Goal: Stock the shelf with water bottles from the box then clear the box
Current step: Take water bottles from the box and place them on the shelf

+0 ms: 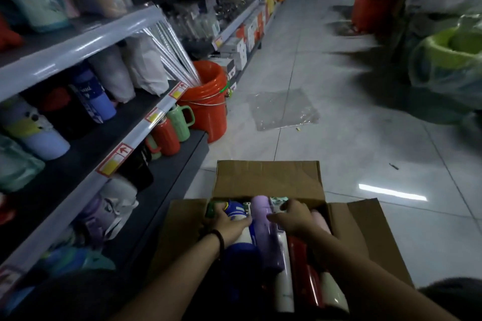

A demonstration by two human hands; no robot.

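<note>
view: head, looking down a shop aisle
box [268, 177]: cardboard, on the floor [339, 143] just beside the bottom board of the shelf [78, 41]; flaps open, far flap upright
blue bottle [243, 255]: lying at the left side of the box, white band round its middle
purple bottle [266, 234]: lying just right of the blue one, touching it
white bottle [283, 284]: lying beside the purple one, nearer the camera
red bottle [302, 271]: lying right of the white one
pink bottle [321, 219]: lying at the right side, far end of the box
green bottle [333, 292]: pale, lying near the right wall, close to the camera
left hand [229, 224]: inside the box, fingers curled round the upper end of the blue bottle; dark band [220, 238] on the wrist
right hand [293, 216]: inside the box, over the bottles between purple and pink, thumb over the purple one; fingers bent down, and whether they hold anything cannot be told
shelf stock: wrapped bottles on the middle tier, red and green jugs [167, 135] on the bottom board
bucket [206, 104]: red, on the floor at the end of the bottom board
plastic sheet [281, 109]: clear, flat on the floor beyond the box
</note>
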